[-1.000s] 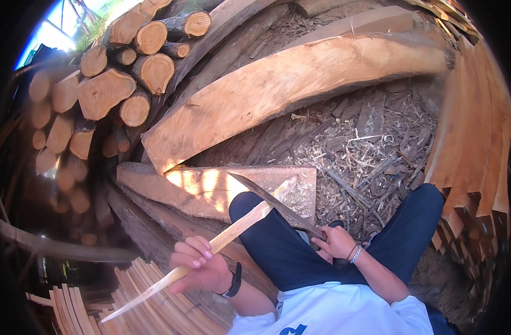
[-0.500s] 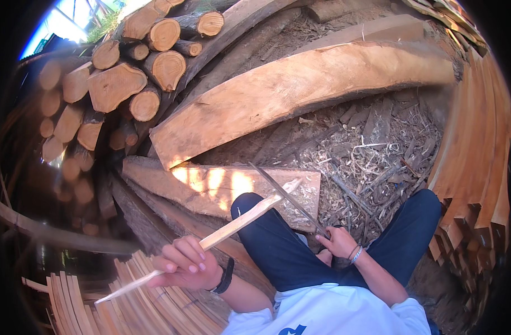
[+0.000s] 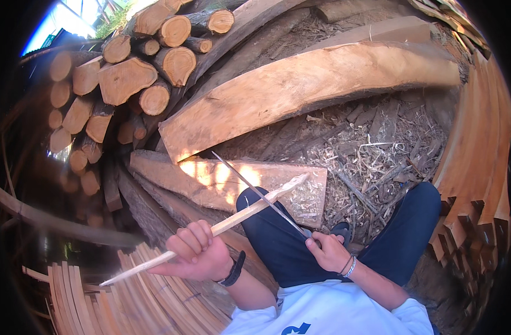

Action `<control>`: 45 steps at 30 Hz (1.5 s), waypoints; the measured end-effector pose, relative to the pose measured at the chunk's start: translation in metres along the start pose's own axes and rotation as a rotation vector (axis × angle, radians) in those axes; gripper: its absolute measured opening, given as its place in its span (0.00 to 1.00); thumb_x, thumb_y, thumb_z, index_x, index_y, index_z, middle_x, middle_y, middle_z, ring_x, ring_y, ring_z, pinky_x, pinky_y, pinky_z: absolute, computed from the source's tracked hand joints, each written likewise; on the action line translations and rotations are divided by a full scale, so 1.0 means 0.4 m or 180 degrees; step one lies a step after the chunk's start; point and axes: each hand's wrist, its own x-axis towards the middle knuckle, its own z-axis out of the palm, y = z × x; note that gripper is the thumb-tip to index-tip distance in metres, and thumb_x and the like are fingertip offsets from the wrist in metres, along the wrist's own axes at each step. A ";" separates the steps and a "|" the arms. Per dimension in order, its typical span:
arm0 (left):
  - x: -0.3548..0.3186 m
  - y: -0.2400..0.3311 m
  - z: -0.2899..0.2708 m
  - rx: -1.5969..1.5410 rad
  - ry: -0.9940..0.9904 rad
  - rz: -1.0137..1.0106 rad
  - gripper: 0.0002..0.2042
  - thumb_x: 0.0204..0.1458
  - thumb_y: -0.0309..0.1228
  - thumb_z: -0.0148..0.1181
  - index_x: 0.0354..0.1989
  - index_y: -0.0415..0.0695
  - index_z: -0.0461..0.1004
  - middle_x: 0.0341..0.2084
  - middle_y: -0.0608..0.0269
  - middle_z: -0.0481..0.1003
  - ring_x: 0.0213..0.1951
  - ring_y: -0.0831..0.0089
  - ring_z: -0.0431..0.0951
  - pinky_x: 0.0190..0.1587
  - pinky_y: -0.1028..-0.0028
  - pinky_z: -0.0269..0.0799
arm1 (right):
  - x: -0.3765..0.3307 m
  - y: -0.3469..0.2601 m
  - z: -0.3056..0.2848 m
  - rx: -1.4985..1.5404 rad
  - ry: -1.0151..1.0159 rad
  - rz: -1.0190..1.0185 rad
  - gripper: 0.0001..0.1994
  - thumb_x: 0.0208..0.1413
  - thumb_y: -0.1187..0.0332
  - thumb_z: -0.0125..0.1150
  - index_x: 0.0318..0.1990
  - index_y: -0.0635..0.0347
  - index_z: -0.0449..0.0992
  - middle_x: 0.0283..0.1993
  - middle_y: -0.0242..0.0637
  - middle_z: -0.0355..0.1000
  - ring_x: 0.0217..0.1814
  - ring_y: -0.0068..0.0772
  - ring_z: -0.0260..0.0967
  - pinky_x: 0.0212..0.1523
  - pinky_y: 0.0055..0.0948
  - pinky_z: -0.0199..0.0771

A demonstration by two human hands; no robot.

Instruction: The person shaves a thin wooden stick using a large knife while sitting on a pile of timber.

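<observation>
Shifting blade (image 3: 255,191) back along stick (image 3: 233,220)

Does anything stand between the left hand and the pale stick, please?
Nothing visible: the left hand grips the pale stick directly. The thin blade in the right hand crosses the stick farther up.

Long blade (image 3: 254,188) across pale stick (image 3: 236,218)

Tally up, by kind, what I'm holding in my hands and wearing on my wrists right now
Wooden stick, left hand: 1
Long blade, right hand: 1
Black wristband, left wrist: 1
Bracelets, right wrist: 2
Total: 5
</observation>
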 end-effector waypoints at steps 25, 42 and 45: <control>-0.007 -0.022 0.025 0.0085 -0.0049 0.0128 0.31 0.58 0.63 0.36 0.13 0.52 0.50 0.08 0.74 0.47 0.12 0.82 0.44 0.17 0.80 0.43 | 0.013 0.016 -0.019 -0.0024 0.0007 -0.0041 0.24 0.64 0.51 0.45 0.31 0.67 0.72 0.20 0.57 0.70 0.26 0.61 0.72 0.31 0.52 0.70; 0.002 -0.034 0.033 -0.0004 -0.0222 0.0028 0.30 0.60 0.62 0.37 0.13 0.52 0.51 0.08 0.74 0.48 0.12 0.82 0.45 0.18 0.80 0.43 | 0.024 0.044 -0.033 -0.0044 -0.0029 -0.0013 0.26 0.64 0.48 0.43 0.30 0.66 0.72 0.19 0.56 0.70 0.27 0.61 0.72 0.31 0.51 0.72; 0.013 -0.036 0.036 0.0032 -0.0254 0.0003 0.30 0.59 0.62 0.37 0.13 0.52 0.51 0.08 0.74 0.49 0.13 0.82 0.45 0.19 0.79 0.43 | 0.034 0.035 -0.050 -0.0002 -0.0110 0.0257 0.26 0.64 0.48 0.44 0.31 0.66 0.72 0.20 0.57 0.70 0.27 0.62 0.72 0.32 0.52 0.71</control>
